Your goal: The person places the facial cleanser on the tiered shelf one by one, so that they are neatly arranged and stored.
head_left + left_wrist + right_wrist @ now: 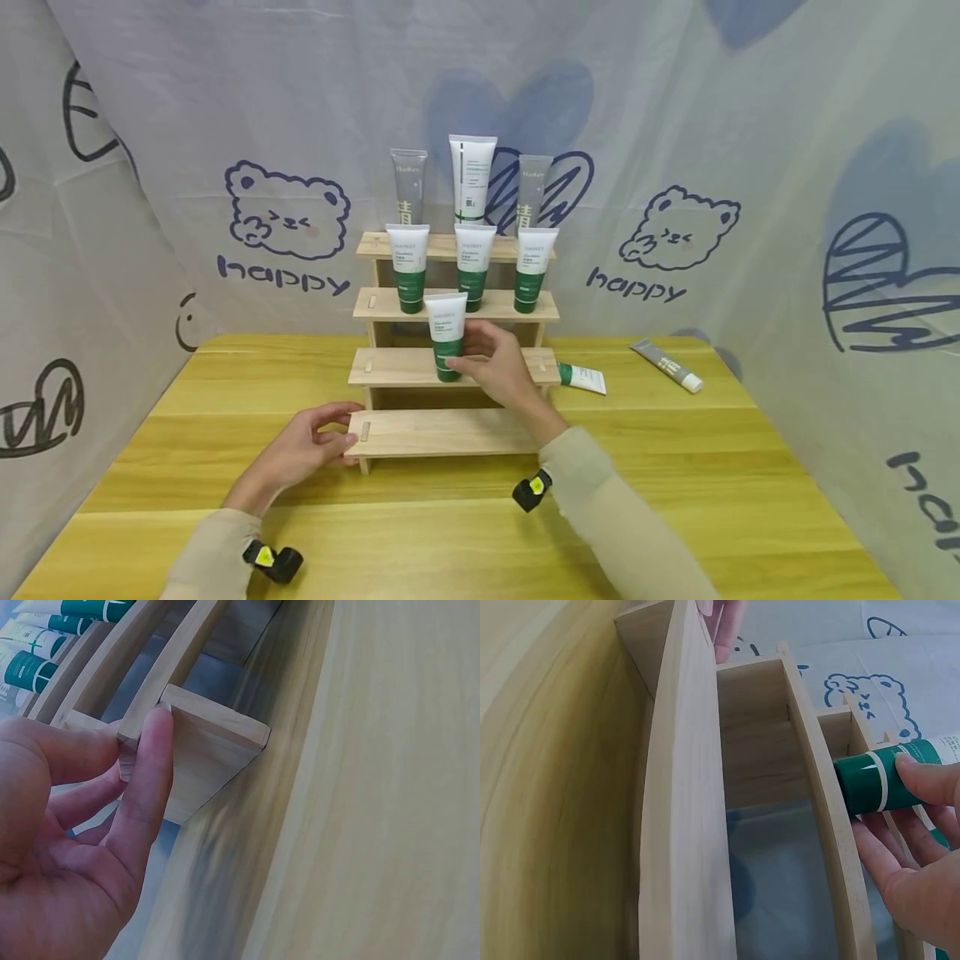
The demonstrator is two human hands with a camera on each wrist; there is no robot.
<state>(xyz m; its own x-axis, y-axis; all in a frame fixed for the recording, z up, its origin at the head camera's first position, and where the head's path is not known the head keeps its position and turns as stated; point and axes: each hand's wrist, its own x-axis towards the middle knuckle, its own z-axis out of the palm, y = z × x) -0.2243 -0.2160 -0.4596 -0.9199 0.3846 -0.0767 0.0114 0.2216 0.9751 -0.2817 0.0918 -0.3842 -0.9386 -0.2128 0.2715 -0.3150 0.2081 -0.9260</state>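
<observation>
My right hand (498, 367) holds a white-and-green squeeze tube (447, 333) upright, cap down, at the second-lowest step of a wooden tiered display stand (442, 433). In the right wrist view the thumb lies along the green part of the tube (877, 780), whose cap end is right at the step's edge. My left hand (307, 446) pinches the left end of the lowest step; the left wrist view shows thumb and fingers (150, 772) on that board end. Three similar small tubes (474, 267) stand on the step above.
On the top step stand two grey tubes (408, 183) and a larger white tube (472, 179). A white-and-green tube (585, 377) lies on the table right of the stand, and a grey tube (667, 365) lies farther right. A patterned cloth (285, 100) hangs behind.
</observation>
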